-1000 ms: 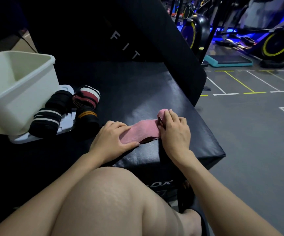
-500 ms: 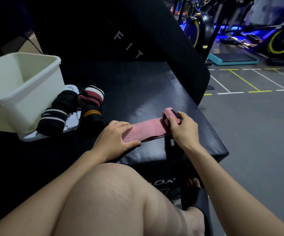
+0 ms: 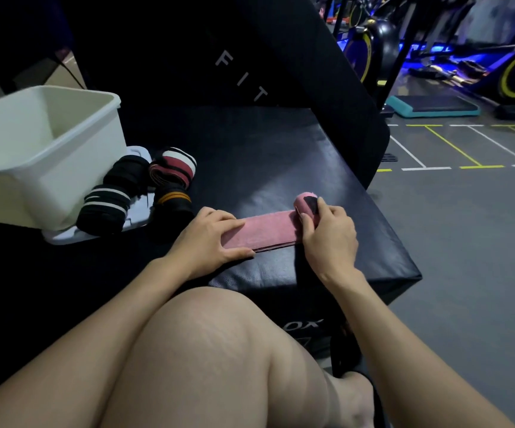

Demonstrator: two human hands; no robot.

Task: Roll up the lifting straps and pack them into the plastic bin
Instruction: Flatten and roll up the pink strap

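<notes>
Pink fuzzy strap (image 3: 261, 233), rolled end pinched by right hand (image 3: 330, 236), left hand (image 3: 210, 239) seemingly flat on it.

Pink strap (image 3: 262, 233) lay flat on worktop, its right end rolled into a small coil with a black patch. Four rolled straps (image 3: 139, 193), black with white, red or orange stripes, sat beside white plastic bin (image 3: 64, 183), bin upright, open-topped.
</notes>
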